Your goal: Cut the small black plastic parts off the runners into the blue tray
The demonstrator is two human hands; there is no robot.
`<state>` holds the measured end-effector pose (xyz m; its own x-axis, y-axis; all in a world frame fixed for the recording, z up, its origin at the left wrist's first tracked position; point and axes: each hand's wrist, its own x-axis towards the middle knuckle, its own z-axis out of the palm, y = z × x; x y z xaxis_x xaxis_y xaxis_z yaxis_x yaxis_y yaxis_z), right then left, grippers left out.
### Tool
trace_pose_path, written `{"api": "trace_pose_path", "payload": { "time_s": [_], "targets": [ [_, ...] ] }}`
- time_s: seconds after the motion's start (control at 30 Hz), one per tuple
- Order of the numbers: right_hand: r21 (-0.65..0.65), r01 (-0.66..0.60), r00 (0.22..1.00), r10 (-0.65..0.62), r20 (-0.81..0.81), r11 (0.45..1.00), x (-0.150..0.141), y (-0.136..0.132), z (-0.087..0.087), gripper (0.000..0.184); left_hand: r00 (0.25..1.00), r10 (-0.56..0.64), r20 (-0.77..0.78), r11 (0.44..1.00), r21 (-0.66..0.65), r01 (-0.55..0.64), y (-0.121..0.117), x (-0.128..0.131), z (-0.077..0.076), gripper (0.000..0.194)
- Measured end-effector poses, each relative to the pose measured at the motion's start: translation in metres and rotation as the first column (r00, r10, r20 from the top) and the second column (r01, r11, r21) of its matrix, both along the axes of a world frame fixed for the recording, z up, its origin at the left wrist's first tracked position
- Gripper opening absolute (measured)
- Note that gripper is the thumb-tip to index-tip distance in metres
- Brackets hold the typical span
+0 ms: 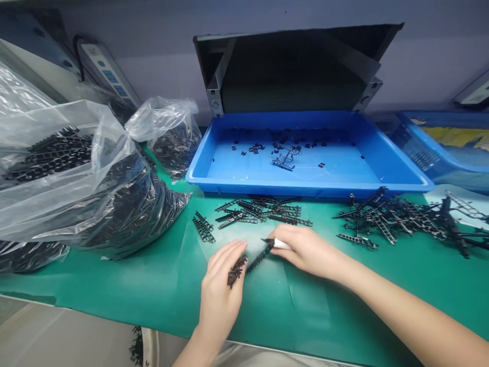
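My left hand (223, 283) is closed around a clump of small black plastic pieces (236, 270) at the near middle of the table. A narrow, toothed black plastic strip (260, 259) reaches from beside its fingertips toward my right hand (300, 248). That hand grips a tool with a white handle (281, 244) and a dark pointed tip, its exact kind unclear. The tip lies close to the strip's far end; whether they touch I cannot tell. Beyond both hands lies a loose pile of ladder-like black plastic strips (263, 210).
A blue tray (309, 187) with scattered black bits stands behind the strips, below a dark opening. Clear bags (114, 204) of black parts crowd the left. On the right are a heap of black plastic frames (397, 219) and a blue basket (439, 153).
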<state>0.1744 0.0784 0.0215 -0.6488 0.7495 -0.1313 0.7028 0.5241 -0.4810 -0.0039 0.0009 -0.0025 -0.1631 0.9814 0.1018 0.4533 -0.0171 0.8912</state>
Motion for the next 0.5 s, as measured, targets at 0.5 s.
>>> {"api": "trace_pose_path", "payload": {
  "time_s": [0.5],
  "targets": [
    [-0.198,0.117,0.952,-0.167,-0.257,0.973,0.010,-0.052,-0.004,0.036,0.736,0.083,0.672,0.780,-0.504,0.372,-0.004,0.022,0.005,0.032]
  ]
}}
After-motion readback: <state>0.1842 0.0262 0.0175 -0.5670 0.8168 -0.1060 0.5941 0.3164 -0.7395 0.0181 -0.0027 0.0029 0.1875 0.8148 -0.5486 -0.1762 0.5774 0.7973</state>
